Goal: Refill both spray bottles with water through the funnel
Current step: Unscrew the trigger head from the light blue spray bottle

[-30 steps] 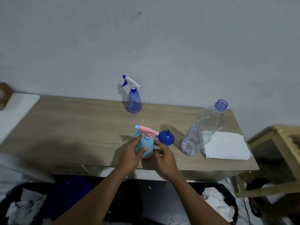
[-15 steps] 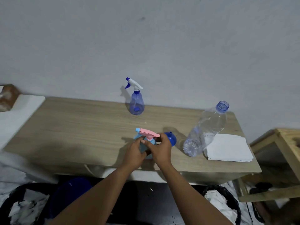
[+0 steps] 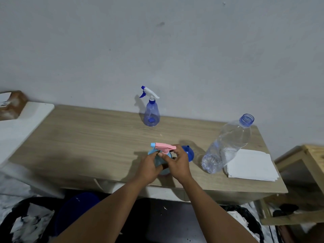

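A light blue spray bottle (image 3: 162, 170) with a pink trigger head (image 3: 164, 146) stands near the front edge of the wooden table (image 3: 87, 137). My left hand (image 3: 149, 165) wraps its body. My right hand (image 3: 177, 163) pinches the neck collar just under the pink head. A blue funnel (image 3: 188, 152) lies upside down right behind my right hand. A second, clear blue spray bottle (image 3: 151, 113) with a white head stands at the back by the wall. An uncapped clear water bottle (image 3: 226, 146) with water in it leans at the right.
A stack of white paper (image 3: 252, 165) lies at the table's right front corner. A wooden stool or frame (image 3: 305, 172) stands to the right. Below the table sit black bags with white scraps (image 3: 29, 223) and a blue bucket (image 3: 73, 211). A white surface (image 3: 21, 123) adjoins the left.
My right hand rose from the bottle's side to the collar under the pink head. My left hand slid up around the body. The bottle has stayed in place.
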### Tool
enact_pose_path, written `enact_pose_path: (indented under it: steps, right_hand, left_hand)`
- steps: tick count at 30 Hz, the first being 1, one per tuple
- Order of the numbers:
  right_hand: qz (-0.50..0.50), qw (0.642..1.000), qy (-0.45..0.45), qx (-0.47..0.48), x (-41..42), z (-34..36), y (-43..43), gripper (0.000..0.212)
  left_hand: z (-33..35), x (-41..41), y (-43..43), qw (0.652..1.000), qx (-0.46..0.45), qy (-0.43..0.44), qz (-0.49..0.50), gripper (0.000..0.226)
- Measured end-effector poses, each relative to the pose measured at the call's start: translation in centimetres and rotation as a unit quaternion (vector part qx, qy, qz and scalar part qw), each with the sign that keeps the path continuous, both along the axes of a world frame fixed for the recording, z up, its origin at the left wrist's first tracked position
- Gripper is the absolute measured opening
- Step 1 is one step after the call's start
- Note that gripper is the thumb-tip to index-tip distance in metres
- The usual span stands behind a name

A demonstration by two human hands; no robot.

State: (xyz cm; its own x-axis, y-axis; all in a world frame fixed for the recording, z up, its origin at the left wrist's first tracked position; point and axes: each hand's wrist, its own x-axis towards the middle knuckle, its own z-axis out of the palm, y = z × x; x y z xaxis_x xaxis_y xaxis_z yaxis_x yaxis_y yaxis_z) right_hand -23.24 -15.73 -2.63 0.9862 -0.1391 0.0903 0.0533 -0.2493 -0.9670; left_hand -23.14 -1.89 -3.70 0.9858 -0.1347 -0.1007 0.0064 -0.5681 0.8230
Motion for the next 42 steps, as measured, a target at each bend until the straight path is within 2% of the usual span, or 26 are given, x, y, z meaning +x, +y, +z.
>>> enact_pose_path:
  steps: [4,8,11,14,16,19,22,25,28,30,33,36,39,42]
  right_hand:
    - [0.082,0.995,0.048,-0.003,0.4,0.7,-1.2,0.028]
    - [-0.008,0.999,0.046,0.023,-0.3,0.8,-0.2,0.045]
    - [-0.024,0.999,0.035,0.014,-0.7,0.2,0.0,0.033]
    - [0.027,0.999,0.020,-0.017,-1.0,-0.4,-1.2,0.028]
    - [0.056,0.998,0.022,-0.031,-1.1,-0.2,-1.6,0.033]
    - [0.018,0.999,0.036,-0.005,-1.0,0.6,-0.4,0.045]
    - [-0.034,0.999,0.034,-0.002,-0.9,0.5,0.7,0.035]
    - [0.002,1.000,0.016,-0.016,-1.3,-0.1,-0.3,0.025]
    - [0.022,0.999,0.029,0.007,-1.7,0.0,-0.9,0.039]
    - [-0.008,0.999,0.043,0.016,-1.5,0.7,0.0,0.048]
    - [-0.056,0.997,0.048,-0.001,-1.0,0.9,1.2,0.038]
    - [-0.030,0.999,0.036,-0.013,-1.4,0.1,0.5,0.031]
    - [0.000,0.999,0.045,-0.008,-1.7,0.3,-0.1,0.040]
    - [-0.036,0.997,0.068,0.026,-1.1,1.2,0.7,0.047]
  left_hand:
    - [0.5,0.0,0.2,1.000,-0.007,-0.001,-0.010,0.047]
    - [0.7,-0.1,0.3,1.000,0.010,0.007,-0.020,0.044]
    - [0.6,-0.1,0.3,0.999,0.019,0.003,-0.026,0.045]
    - [0.5,-0.1,0.2,1.000,0.006,0.003,-0.014,0.049]
    - [0.4,0.0,0.2,1.000,-0.001,0.003,-0.007,0.048]
    - [0.6,-0.2,0.3,1.000,0.011,0.002,-0.013,0.043]
    - [0.4,-0.2,0.2,1.000,0.008,0.010,-0.014,0.041]
    - [0.3,-0.1,0.2,1.000,-0.006,0.011,-0.015,0.045]
    - [0.7,-0.1,0.2,1.000,-0.006,-0.001,-0.019,0.051]
    - [0.8,-0.2,0.2,1.000,0.000,-0.003,-0.024,0.053]
    - [0.6,-0.2,0.3,1.000,0.010,0.002,-0.021,0.049]
    - [0.4,-0.1,0.3,1.000,-0.006,0.006,-0.014,0.044]
    - [0.5,-0.1,0.2,1.000,-0.015,0.005,-0.013,0.046]
    - [0.6,-0.2,0.1,1.000,-0.010,0.005,-0.017,0.048]
